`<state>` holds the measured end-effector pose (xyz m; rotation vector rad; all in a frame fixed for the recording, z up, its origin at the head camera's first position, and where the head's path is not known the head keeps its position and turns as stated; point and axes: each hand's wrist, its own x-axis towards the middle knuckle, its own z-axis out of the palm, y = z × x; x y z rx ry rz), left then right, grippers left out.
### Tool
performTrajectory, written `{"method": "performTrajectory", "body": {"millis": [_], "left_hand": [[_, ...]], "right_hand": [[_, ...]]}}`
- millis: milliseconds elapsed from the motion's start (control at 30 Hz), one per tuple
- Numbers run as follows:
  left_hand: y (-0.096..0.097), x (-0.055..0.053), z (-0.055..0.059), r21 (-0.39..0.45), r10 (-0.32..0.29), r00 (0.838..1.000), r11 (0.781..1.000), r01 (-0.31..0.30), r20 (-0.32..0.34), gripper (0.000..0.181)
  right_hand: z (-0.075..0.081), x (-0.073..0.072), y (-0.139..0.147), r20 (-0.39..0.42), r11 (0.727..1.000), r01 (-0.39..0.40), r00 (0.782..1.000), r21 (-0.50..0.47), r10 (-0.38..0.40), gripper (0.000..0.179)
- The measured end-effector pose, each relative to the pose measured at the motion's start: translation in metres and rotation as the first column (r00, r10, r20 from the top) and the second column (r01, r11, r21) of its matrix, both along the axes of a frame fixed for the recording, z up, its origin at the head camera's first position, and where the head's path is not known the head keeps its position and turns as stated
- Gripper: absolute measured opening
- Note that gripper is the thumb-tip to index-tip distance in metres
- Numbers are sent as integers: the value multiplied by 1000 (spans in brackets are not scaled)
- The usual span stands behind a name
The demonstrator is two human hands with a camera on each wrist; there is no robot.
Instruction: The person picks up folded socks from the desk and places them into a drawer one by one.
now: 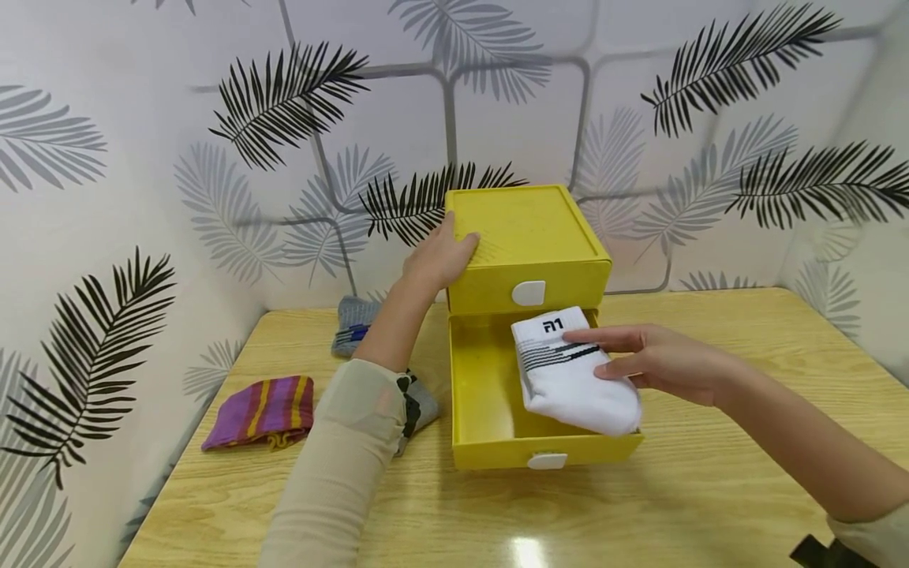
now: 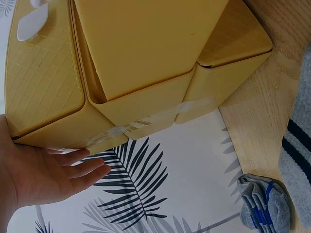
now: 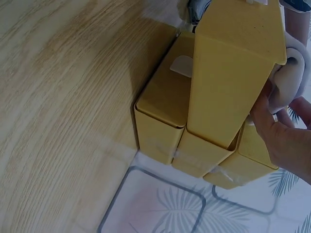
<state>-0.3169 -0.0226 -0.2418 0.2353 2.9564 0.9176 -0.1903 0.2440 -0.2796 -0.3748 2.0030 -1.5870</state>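
Observation:
A yellow drawer cabinet [image 1: 525,225] stands on the table with its middle drawer [image 1: 483,394] pulled out. White socks [image 1: 561,371] with black stripes lie folded at the right of that drawer, tilted over its front right rim. My right hand [image 1: 667,367] pinches them from the right; in the right wrist view its fingers [image 3: 265,111] reach round the rolled socks [image 3: 289,80]. At the cabinet's upper left edge rests my left hand [image 1: 440,256], thumb on the top. In the left wrist view its fingers [image 2: 82,170] extend loosely along the side.
Left of the cabinet lie a purple and yellow striped sock bundle [image 1: 263,410], grey socks with blue marks [image 1: 349,323], and a grey and black sock bundle [image 1: 420,406] partly behind my left sleeve. A leaf-patterned wall [image 1: 398,118] rises behind the wooden table [image 1: 717,473].

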Motion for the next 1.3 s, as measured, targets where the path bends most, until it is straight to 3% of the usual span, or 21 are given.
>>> {"method": "performTrajectory", "body": {"millis": [133,267,367,500,667,900,1033,1100,1167,1300], "left_hand": [[0,0,0,-4,-5,1000,1000,5,-7,68],[0,0,0,-2,-9,1000,1000,9,-1,68],[0,1,0,0,-8,1000,1000,8,5,68],[0,1,1,-7,-4,1000,1000,4,9,68],[1,1,1,-4,-6,1000,1000,6,10,68],[0,3,2,3,-6,1000,1000,6,15,68],[1,4,2,5,-6,1000,1000,6,21,67],[1,4,2,4,-7,1000,1000,7,20,67],[1,4,2,5,-8,1000,1000,8,20,67],[0,1,1,4,-7,1000,1000,7,18,68]], "right_hand": [[-2,-3,-8,-64,997,31,998,70,-27,59],[-4,-3,-16,-255,968,89,967,235,-27,53],[-6,-2,-25,-431,915,138,901,378,42,48],[-8,1,-33,-562,856,157,809,492,175,45],[-9,4,-38,-598,791,182,755,585,268,45],[-4,9,-44,-575,682,231,749,694,331,42],[1,14,-45,-593,634,286,728,718,344,34],[4,17,-45,-614,630,316,715,710,333,31],[11,19,-43,-641,642,343,704,685,307,29],[34,15,-35,-702,726,368,678,582,219,24]]}}
